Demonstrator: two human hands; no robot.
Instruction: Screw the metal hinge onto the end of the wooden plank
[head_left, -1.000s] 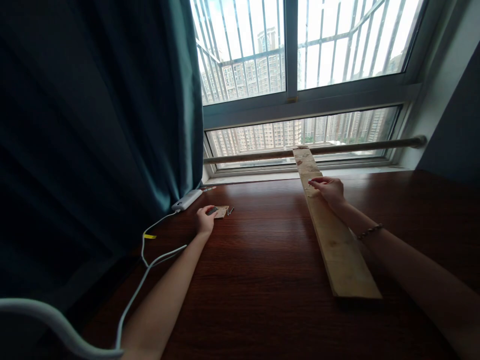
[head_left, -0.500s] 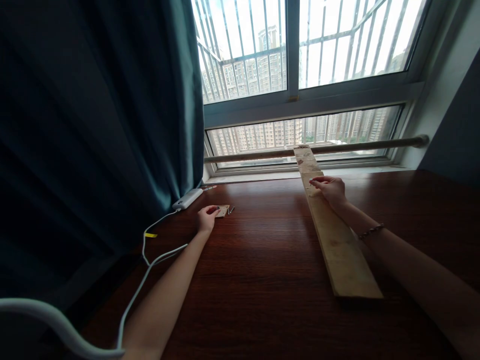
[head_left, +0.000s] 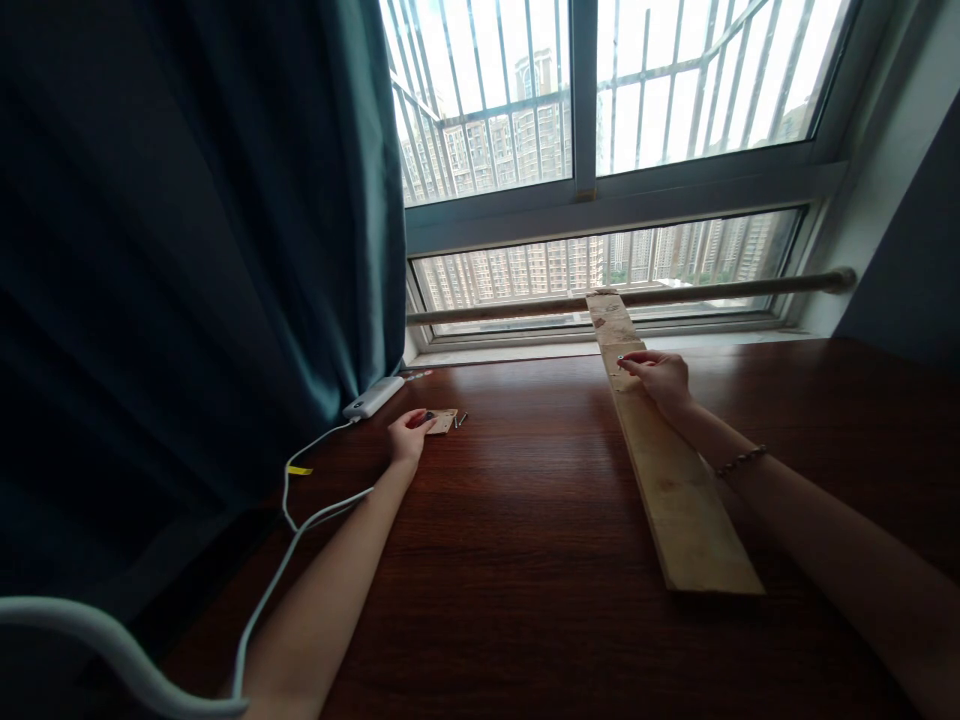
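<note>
My right hand (head_left: 664, 380) pinches a small screw (head_left: 621, 361) at its head, holding it over the upper part of a long wooden plank (head_left: 679, 490). The plank slants up from the table, its far end resting at the pipe rail by the window. Over at the left, my left hand (head_left: 407, 436) has thumb and fingers closed on a small dark object (head_left: 429, 416) too tiny to identify. Just under those fingertips lies a little wooden piece (head_left: 444, 422) with small holes, partly covered by the hand. Beside it are a few loose screws (head_left: 460, 421).
A white power strip (head_left: 373, 398) sits at the curtain's foot, its white cable (head_left: 289, 550) looping along the left side of the dark wooden table (head_left: 525, 540). The blue curtain (head_left: 330, 200) hangs at left. A pipe rail (head_left: 735, 292) crosses before the barred window.
My left hand has drawn back slightly leftward, and the dark object shows more clearly between its fingers. My right hand stays at the same place on the plank with the screw.
</note>
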